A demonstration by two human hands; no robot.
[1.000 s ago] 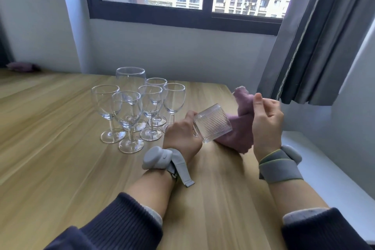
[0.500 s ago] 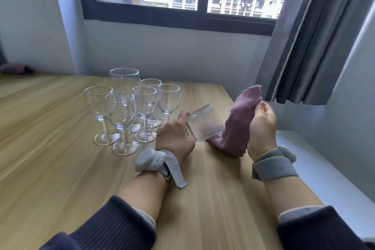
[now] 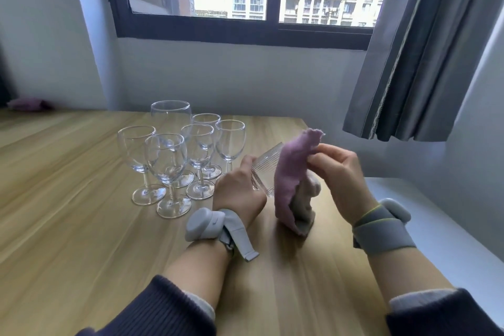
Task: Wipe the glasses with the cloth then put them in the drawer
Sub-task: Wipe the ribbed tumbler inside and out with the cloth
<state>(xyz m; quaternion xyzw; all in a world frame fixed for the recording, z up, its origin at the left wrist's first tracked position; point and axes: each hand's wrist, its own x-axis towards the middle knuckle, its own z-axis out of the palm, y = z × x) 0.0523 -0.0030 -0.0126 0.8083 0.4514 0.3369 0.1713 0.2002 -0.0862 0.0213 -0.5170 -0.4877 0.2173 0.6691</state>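
My left hand grips a ribbed clear tumbler, tilted on its side just above the wooden table. My right hand pinches the upper part of a pink-purple cloth, which hangs down in front of the tumbler and hides its right half. The cloth's lower end touches the table. Several stemmed wine glasses stand upright in a cluster to the left of my left hand. No drawer is in view.
A grey curtain hangs at the right above the table's far corner. A white ledge runs along the table's right edge. A small purple thing lies at the far left by the wall.
My right hand has lifted the cloth and brought it left across the tumbler, which it now partly covers. The left hand still holds the tumbler in much the same place.
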